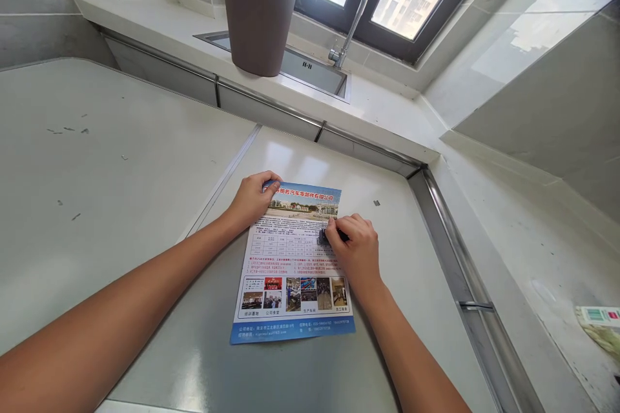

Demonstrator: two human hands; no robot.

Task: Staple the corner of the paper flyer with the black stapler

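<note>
A printed flyer [290,264] with a blue border, red heading, a table and small photos lies against a glossy white surface [145,142]. At its upper left corner is my left hand [256,197], closed, with the thumb over the paper's edge. My right hand [357,251] is over the flyer's right edge, fingers curled around a small black object [325,237]. One end of that object meets the paper beside the printed table; the rest is hidden in the fingers, so its kind does not show.
A brown cup-shaped container [261,10] stands at the back, in front of a sink [310,71] with a chrome faucet [359,6]. Small dark scraps [68,130] are scattered on the left of the white surface. A metal rail [436,200] runs along the right.
</note>
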